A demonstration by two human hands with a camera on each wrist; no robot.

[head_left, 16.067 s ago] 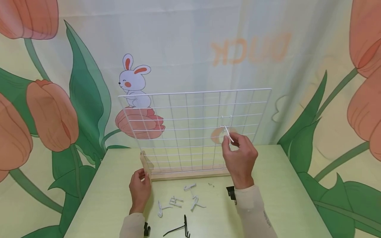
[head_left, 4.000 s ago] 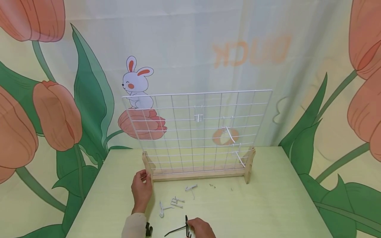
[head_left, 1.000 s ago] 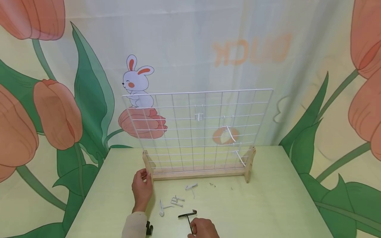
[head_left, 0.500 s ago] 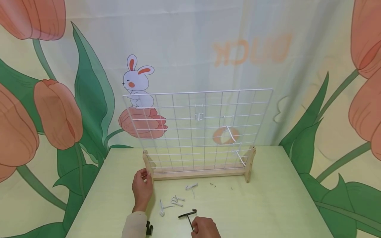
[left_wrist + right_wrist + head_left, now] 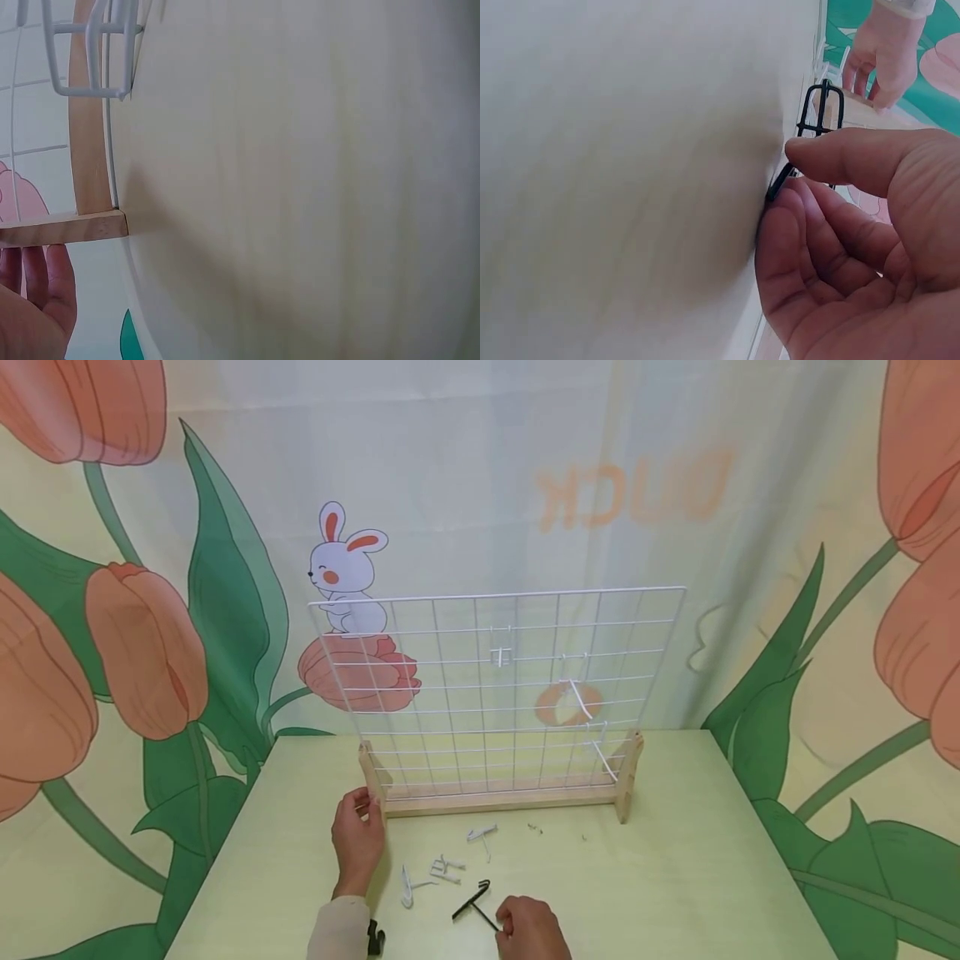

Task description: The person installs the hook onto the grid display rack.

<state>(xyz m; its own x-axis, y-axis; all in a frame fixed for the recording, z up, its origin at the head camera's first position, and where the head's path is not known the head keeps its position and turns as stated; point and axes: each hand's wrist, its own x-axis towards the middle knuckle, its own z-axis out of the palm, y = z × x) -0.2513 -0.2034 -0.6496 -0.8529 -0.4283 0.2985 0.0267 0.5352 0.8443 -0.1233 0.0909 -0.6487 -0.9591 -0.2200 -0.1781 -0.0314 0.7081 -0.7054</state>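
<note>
My right hand [image 5: 531, 928] pinches the stem of a black wire hook [image 5: 471, 900] between thumb and fingertips, low over the table. In the right wrist view the black hook's looped frame [image 5: 821, 109] points away from the palm. My left hand [image 5: 357, 842] rests its fingertips on the outer side of the wooden left post [image 5: 370, 774] of a stand. That stand holds an upright white wire grid [image 5: 472, 693]. Three white hooks hang on the grid: an upper middle hook [image 5: 500, 657], a right hook [image 5: 577, 693] and a lower right hook [image 5: 602, 758].
Loose white hooks lie before the stand: a near left hook [image 5: 407, 887], a middle hook [image 5: 446, 868] and a far hook [image 5: 482, 835]. Small bits [image 5: 535, 828] are scattered on the pale table [image 5: 675, 877]. A printed tulip curtain [image 5: 450, 485] hangs close behind the grid.
Since the oldest frame, a white hook has gone from the table and one hangs upper middle on the grid. Lately my right hand has turned the black hook and shifted slightly right.
</note>
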